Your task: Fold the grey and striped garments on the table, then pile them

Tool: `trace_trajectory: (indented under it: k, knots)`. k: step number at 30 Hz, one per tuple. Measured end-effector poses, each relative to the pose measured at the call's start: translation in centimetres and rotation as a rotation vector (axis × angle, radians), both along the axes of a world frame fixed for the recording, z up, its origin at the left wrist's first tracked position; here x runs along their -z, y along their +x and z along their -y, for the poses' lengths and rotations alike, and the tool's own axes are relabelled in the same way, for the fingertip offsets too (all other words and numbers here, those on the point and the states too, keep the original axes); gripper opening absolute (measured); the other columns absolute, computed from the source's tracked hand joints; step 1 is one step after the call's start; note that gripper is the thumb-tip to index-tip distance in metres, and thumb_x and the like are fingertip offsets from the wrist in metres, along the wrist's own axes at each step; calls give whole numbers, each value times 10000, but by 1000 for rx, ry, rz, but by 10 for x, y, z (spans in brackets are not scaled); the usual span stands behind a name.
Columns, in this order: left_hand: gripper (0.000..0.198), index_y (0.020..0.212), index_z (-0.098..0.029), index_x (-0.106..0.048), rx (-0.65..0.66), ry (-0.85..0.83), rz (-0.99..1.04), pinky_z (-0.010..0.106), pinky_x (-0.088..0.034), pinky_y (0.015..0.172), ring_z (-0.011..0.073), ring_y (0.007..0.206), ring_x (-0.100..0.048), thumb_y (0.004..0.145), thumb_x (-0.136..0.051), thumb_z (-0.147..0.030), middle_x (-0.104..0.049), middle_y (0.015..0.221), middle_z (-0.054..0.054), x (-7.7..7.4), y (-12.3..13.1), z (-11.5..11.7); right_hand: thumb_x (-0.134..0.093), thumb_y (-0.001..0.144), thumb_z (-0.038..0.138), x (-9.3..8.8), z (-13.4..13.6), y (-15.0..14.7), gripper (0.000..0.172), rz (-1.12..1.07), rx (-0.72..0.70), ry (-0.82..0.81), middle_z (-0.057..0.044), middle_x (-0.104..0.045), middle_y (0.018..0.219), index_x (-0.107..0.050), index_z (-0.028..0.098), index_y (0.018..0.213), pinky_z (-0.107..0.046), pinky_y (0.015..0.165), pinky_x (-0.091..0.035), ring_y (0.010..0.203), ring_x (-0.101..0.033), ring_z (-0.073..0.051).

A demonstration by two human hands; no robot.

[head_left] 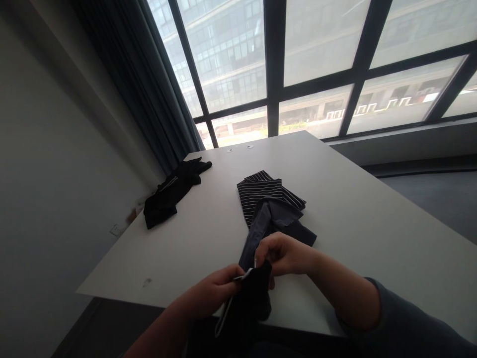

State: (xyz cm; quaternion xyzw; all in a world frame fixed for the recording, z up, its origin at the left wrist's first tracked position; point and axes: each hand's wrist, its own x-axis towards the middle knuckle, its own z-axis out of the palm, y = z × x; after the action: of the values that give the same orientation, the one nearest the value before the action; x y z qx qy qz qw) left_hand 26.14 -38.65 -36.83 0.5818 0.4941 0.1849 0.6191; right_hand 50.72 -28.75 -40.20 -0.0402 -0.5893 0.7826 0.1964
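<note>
Currently, item: long dark grey fabric garment (278, 216), across the near middle of the white table (372, 219), near end hanging over the near edge. Left hand (212, 293): closed, pinching that near end. Right hand (285, 256): fingertips curled shut on the same fold. Black-and-white striped cloth (261, 191): under its far end, touching. Risk: a pull likely drags the striped cloth along; a loosened pinch lets the overhang slide off the table. Crumpled black garment (171, 194): far left, well apart
</note>
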Motion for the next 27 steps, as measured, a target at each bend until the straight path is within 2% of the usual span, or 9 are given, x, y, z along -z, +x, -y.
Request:
trace_trajectory:
  k: [3, 6, 8, 10, 12, 16, 19, 23, 27]
  knots:
    - [481, 1203, -211, -681, -191, -173, 218, 305, -503, 812, 199, 873, -644, 884, -762, -560, -687, 987, 36, 6, -3, 0, -837, 876, 378, -5, -3, 2, 451, 66, 73, 104, -44, -735, 868, -636, 143, 1205, -233, 640, -617, 700, -741, -146]
    - [560, 1256, -211, -681, -304, -171, 355, 316, -514, 809, 218, 882, -651, 813, -816, -526, -692, 1006, 60, 3, -7, -2, -858, 840, 355, -12, -8, 4, 773, 229, 284, 423, -64, -743, 1030, -511, 213, 1516, -257, 725, -610, 828, -737, -166]
    - [506, 1213, -202, -703, -336, -126, 347, 322, -518, 806, 226, 894, -643, 808, -806, -486, -688, 1015, 71, -7, -11, -1, -913, 757, 351, -15, -10, 4, 885, 337, 373, 666, -102, -708, 1248, -523, 245, 1545, -294, 867, -595, 1032, -714, -216]
    - [417, 1141, -200, -714, -327, -90, 306, 313, -510, 767, 213, 862, -621, 819, -788, -454, -674, 1000, 67, -22, -19, 0, -935, 710, 381, -16, -10, 4, 774, 459, 290, 810, -87, -714, 1252, -658, 241, 1419, -280, 864, -567, 1038, -696, -224]
    - [373, 1087, -208, -691, -285, -60, 277, 293, -489, 706, 180, 784, -583, 851, -762, -488, -643, 940, 47, -38, -30, -1, -900, 748, 449, -15, -8, 2, 563, 569, 79, 816, -43, -752, 1049, -757, 217, 1240, -229, 722, -523, 826, -679, -161]
    - [739, 1346, -253, -566, -4, 74, 229, 272, -494, 691, 174, 758, -607, 811, -754, -725, -651, 946, 29, -68, -57, -18, -850, 776, 602, -13, -4, -4, 602, 484, -433, 537, -24, -743, 962, -764, 129, 1140, -190, 680, -506, 748, -661, -121]
    - [984, 1487, -325, -533, 393, 83, -141, 320, -534, 839, 269, 994, -688, 634, -946, -590, -722, 1187, 46, -91, -63, -34, -902, 674, 657, -12, -5, -7, 739, 361, -618, 346, -49, -742, 1009, -748, 81, 1110, -204, 768, -558, 861, -700, -169]
    - [387, 1110, -338, -809, 712, -3, -716, 308, -526, 741, 249, 850, -710, 728, -856, -306, -787, 969, -16, -117, -54, -55, -987, 565, 566, -11, -12, -7, 801, 380, -638, 274, -48, -733, 1058, -744, 77, 1152, -183, 778, -567, 891, -688, -165]
    - [185, 937, -268, -829, 663, -12, -791, 293, -561, 713, 233, 807, -719, 775, -755, -218, -782, 890, 18, -159, -65, -115, -913, 752, 479, -9, -21, -3, 882, 457, -489, 305, -15, -702, 884, -601, 126, 1497, -124, 585, -491, 669, -609, -81]
